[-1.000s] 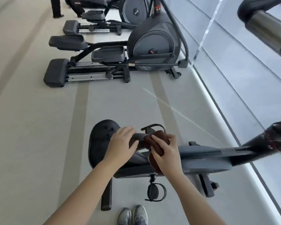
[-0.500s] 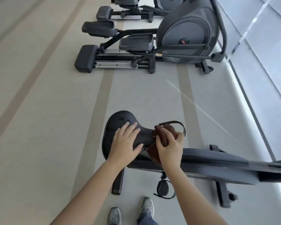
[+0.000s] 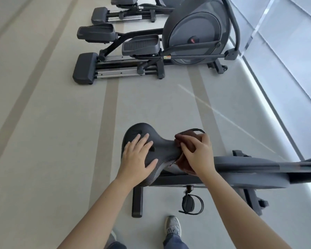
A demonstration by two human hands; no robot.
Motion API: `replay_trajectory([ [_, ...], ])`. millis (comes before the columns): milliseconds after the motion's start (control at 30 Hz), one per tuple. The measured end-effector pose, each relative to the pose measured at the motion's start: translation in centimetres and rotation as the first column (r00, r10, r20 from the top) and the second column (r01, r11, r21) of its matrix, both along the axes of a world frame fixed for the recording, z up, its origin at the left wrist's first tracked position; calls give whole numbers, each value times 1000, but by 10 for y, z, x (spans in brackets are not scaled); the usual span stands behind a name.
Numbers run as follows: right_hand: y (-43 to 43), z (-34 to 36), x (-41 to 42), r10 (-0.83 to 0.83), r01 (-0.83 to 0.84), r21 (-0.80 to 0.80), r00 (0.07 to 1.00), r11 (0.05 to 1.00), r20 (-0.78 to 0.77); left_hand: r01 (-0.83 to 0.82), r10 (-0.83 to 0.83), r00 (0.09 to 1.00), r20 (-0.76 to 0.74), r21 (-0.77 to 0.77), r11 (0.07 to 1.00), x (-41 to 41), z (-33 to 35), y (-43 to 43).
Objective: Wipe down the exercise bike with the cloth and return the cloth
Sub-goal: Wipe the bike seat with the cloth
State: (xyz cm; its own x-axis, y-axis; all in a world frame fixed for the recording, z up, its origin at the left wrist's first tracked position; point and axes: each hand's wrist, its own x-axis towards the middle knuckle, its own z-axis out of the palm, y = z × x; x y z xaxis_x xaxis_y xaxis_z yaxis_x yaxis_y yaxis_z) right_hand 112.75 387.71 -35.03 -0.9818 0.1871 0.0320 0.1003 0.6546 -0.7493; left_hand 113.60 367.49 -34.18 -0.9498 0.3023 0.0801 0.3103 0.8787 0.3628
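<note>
Looking down from head height at a dark exercise bike (image 3: 250,169) standing on a pale striped floor (image 3: 52,141); left hand (image 3: 136,157) lying flat on the wide rear of the black saddle (image 3: 162,150), fingers spread wide and holding nothing; right hand (image 3: 198,155) pressing a brown cloth (image 3: 186,141) against the narrow nose of the saddle, fingers curled and gripping the bunched fabric, part of the cloth hanging down beside the saddle's near edge; bare forearms reaching in from the bottom corners; a strapped pedal (image 3: 190,203) hanging below the bike's frame, just above a grey sneaker (image 3: 172,226) planted on the floor (a second shoe barely showing at the bottom edge); a grey elliptical trainer (image 3: 169,51) sitting well apart beyond the bike, another partly showing behind it; bright window panels (image 3: 285,51) running along the right side.
</note>
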Motion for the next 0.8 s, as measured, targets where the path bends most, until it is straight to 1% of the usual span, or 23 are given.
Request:
replay_trajectory([
  [67, -21, 2, 15, 38, -29, 138, 997, 990, -61, 18, -18, 1000, 1, 11, 1000, -4, -1, -12],
  [133, -37, 4, 20, 96, -71, 262, 992, 963, -84, 50, -50, 999, 4, 15, 999, -9, -3, -24],
  [167, -40, 6, 15, 102, -76, 286, 992, 955, -75, 67, -67, 998, 4, 13, 998, -11, -3, -29],
  [233, -45, 11, 3, 62, -50, 304, 998, 951, -29, 92, -92, 996, 0, 7, 996, -15, -6, -39],
  [333, -53, 12, -1, -13, 9, 341, 1000, 940, 9, 121, -120, 991, 55, -12, 993, -20, -11, -54],
  [400, -54, 13, 1, 11, -11, 361, 1000, 932, 0, 99, -97, 991, 93, -19, 995, -23, -13, -59],
  [500, -40, 17, -3, 98, -110, 356, 994, 928, 52, 80, -78, 985, 156, -8, 997, -23, -16, -60],
  [567, -31, 20, -15, 210, -230, 351, 973, 907, 96, 64, -66, 982, 175, 15, 998, -21, -17, -58],
  [700, -16, 25, -53, 438, -481, 293, 876, 826, 203, -16, -2, 984, 177, 106, 994, -20, -15, -51],
  [800, -14, 21, -76, 545, -590, 189, 803, 785, 239, -57, 35, 982, 184, 117, 991, -16, -13, -47],
])
